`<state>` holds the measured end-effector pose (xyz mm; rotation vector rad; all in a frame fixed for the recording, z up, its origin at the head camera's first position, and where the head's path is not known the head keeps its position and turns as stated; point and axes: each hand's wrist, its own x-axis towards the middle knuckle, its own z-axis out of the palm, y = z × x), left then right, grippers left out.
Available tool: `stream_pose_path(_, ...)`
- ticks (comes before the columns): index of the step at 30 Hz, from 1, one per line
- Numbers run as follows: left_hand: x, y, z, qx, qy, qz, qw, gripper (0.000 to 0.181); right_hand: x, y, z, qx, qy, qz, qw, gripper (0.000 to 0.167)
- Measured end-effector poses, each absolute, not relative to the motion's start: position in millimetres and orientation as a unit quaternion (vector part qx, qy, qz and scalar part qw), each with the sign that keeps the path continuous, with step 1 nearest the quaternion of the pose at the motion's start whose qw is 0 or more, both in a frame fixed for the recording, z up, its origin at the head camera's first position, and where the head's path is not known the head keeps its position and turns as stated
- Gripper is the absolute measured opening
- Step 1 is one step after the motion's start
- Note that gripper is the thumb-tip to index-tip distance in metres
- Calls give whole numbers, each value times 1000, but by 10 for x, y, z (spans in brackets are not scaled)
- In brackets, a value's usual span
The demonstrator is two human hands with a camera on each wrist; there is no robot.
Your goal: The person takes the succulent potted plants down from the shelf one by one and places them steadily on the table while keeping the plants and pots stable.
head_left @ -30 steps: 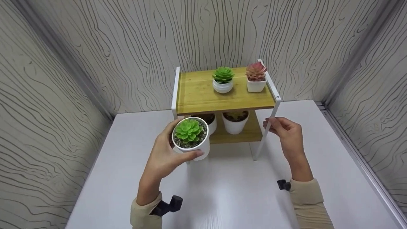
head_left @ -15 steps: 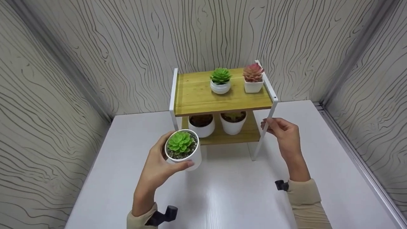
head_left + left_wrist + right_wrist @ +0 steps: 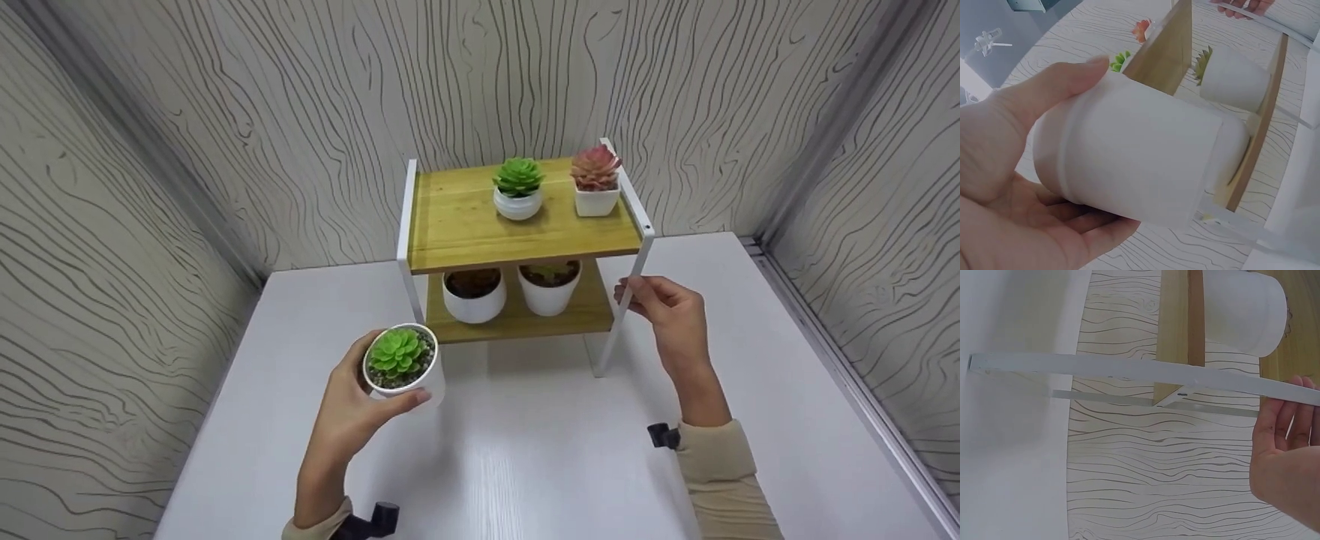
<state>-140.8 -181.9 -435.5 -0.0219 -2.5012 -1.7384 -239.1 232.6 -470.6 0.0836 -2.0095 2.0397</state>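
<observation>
My left hand (image 3: pixel 346 409) grips a white round pot with a green succulent (image 3: pixel 397 352), thumb on the near side and fingers round the far side. The pot hangs above the table, left of and in front of a two-tier wooden shelf (image 3: pixel 457 225). In the left wrist view the white pot (image 3: pixel 1140 152) lies sideways across the palm. At the shelf's right side, my right hand (image 3: pixel 671 315) pinches the white front leg (image 3: pixel 627 300) between thumb and fingers. The right wrist view shows the fingers of that hand (image 3: pixel 1286 455) at the leg (image 3: pixel 1129 370).
On the upper board stand a green succulent in a round white pot (image 3: pixel 517 202) and a reddish succulent in a square white pot (image 3: pixel 597 201). Two white pots (image 3: pixel 474 306) sit on the lower board. Wood-grain panels (image 3: pixel 315 120) enclose the white table (image 3: pixel 517 450).
My left hand has carried the potted succulent left and toward me, away from the shelf's front, uncovering the lower left pot. The right hand stays on the leg.
</observation>
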Motion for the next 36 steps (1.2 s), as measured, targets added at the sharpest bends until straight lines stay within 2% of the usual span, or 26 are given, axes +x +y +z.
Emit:
stream_pose_path(15, -1448, -2029, -4539, 38, -825, -561, 64, 100, -2390, 2327, -4734, 32, -686, 715, 134, 42)
stream_pose_path(36, -1669, -2107, -4775, 66, -830, -548, 87, 101, -2381, 2330, -4751, 33, -692, 708, 133, 42)
